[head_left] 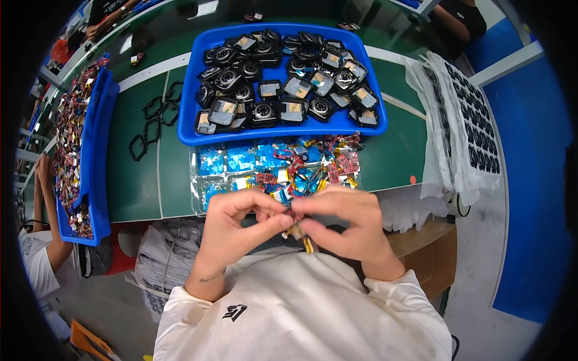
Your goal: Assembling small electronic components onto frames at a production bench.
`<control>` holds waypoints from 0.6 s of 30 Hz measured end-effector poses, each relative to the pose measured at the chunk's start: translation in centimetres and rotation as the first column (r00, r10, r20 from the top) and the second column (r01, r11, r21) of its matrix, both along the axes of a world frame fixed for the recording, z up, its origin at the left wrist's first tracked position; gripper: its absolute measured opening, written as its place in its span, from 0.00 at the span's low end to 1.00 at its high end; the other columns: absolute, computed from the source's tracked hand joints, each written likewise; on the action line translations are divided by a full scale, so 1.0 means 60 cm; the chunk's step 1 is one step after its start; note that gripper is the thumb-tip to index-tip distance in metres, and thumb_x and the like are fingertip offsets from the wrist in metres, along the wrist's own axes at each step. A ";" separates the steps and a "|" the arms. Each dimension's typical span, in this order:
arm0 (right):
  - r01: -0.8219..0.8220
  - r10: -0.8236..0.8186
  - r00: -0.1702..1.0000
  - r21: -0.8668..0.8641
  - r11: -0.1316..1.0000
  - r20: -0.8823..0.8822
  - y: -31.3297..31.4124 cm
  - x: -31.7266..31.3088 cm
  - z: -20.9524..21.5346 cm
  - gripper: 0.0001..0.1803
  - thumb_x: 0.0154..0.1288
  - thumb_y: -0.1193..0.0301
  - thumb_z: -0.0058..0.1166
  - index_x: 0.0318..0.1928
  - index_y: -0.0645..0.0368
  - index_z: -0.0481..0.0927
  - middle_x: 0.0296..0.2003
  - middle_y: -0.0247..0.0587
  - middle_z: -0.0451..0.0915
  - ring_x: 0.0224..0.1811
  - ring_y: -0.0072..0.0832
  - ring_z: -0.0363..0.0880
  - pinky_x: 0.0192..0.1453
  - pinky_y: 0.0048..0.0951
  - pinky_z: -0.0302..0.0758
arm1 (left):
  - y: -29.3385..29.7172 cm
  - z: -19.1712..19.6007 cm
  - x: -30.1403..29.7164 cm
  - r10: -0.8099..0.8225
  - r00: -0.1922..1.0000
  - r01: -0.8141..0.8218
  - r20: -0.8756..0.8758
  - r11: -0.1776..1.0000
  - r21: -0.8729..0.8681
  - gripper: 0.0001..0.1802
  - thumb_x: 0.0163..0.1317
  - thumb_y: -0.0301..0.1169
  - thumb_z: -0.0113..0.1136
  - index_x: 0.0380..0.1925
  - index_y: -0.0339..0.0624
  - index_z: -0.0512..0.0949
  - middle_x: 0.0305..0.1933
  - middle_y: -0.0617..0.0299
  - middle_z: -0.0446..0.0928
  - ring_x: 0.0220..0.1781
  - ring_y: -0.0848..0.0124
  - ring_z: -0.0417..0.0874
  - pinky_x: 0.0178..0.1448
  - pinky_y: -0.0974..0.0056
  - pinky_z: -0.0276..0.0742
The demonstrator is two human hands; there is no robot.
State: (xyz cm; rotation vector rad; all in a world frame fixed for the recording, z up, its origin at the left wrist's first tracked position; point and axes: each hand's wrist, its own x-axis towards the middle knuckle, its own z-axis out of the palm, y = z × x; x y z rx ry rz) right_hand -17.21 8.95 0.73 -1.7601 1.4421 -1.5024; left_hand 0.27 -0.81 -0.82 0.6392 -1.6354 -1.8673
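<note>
FWIW, a small red-and-gold electronic part (295, 230) is pinched btwn the left hand (238, 227) and the right hand (352, 225), w/ thumbs and forefingers brought together and clamped on it from both sides. Fine detail can't be made out bc it's tiny, a bit blurred and half covered by fingers. It's held up close to the loose white shirt (325, 301), on the body side of the clear plastic compartment tray (194, 180), prob past the near edge of the green tabletop (397, 159).

Main risk IMO is a drop: if either pinch is loosened too soon, the part could be lost down the shirt front or onto the floor. Damage is poss too: if the thin yellow end (309, 245) is tugged or bent too hard, it could be torn.

Also, the clear tray is crowded w/ red circuit boards (343, 162) and shiny blue pieces (241, 159), jumbled on the right side, so smth could be snagged or knocked out by a knuckle. The big blue plastic tray (283, 135) of black watch-like cases (264, 112) is set right behind, so if the clear one is shoved back, it could be bumped.
</note>
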 end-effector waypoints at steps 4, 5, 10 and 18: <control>-0.300 0.300 0.954 -0.011 0.954 -0.029 0.017 -0.019 0.007 0.15 0.49 0.78 0.65 0.41 0.57 0.85 0.26 0.34 0.81 0.23 0.27 0.76 0.26 0.27 0.71 | -0.015 0.017 0.004 -0.309 0.947 0.318 0.093 0.942 -0.109 0.05 0.49 0.24 0.71 0.26 0.38 0.84 0.23 0.64 0.79 0.25 0.80 0.74 0.30 0.74 0.69; -0.357 0.357 0.933 -0.004 0.934 0.045 0.018 -0.023 0.002 0.14 0.49 0.78 0.66 0.40 0.57 0.86 0.27 0.34 0.82 0.23 0.27 0.75 0.25 0.26 0.70 | -0.018 0.022 0.002 -0.381 0.918 0.391 0.105 0.915 -0.098 0.05 0.48 0.25 0.72 0.26 0.38 0.84 0.23 0.64 0.79 0.25 0.79 0.74 0.30 0.74 0.70; -0.545 0.549 0.836 -0.101 0.832 0.009 0.003 -0.030 0.019 0.12 0.49 0.80 0.66 0.37 0.61 0.86 0.27 0.38 0.81 0.22 0.29 0.74 0.23 0.26 0.70 | -0.024 0.022 0.006 -0.521 0.853 0.517 0.010 0.844 -0.142 0.06 0.48 0.26 0.73 0.27 0.39 0.85 0.23 0.65 0.79 0.23 0.78 0.73 0.29 0.73 0.69; -0.668 0.668 0.744 -0.026 0.743 -0.031 -0.031 -0.027 0.044 0.06 0.55 0.81 0.62 0.35 0.64 0.84 0.27 0.41 0.80 0.24 0.31 0.76 0.25 0.27 0.72 | -0.032 0.030 0.012 -0.484 0.875 0.482 0.014 0.868 -0.121 0.08 0.49 0.25 0.72 0.31 0.38 0.84 0.25 0.64 0.79 0.25 0.79 0.74 0.29 0.73 0.67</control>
